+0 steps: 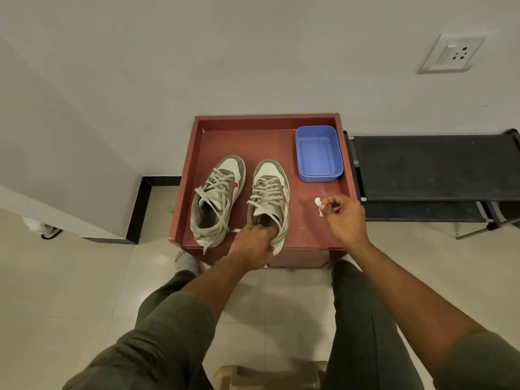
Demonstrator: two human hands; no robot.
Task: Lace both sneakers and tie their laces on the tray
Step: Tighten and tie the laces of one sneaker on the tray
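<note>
Nearest, left hand gripping the heel collar of the right-side sneaker, fingers curled over its rim at the tray's near edge. Right hand raised just above the tray's near right part, thumb and fingertips pinching a small white scrap. Both sneakers side by side on the red tray, long axes running near to far, heels toward the person, toes pointing at the wall. Left-side sneaker tilted slightly rightward at the toe, laces threaded but loose, ends trailing over the heel and the tray's front lip. Farther back, blue plastic tub in the tray's far right corner. Beyond, black rack at right, wall socket above.
</note>
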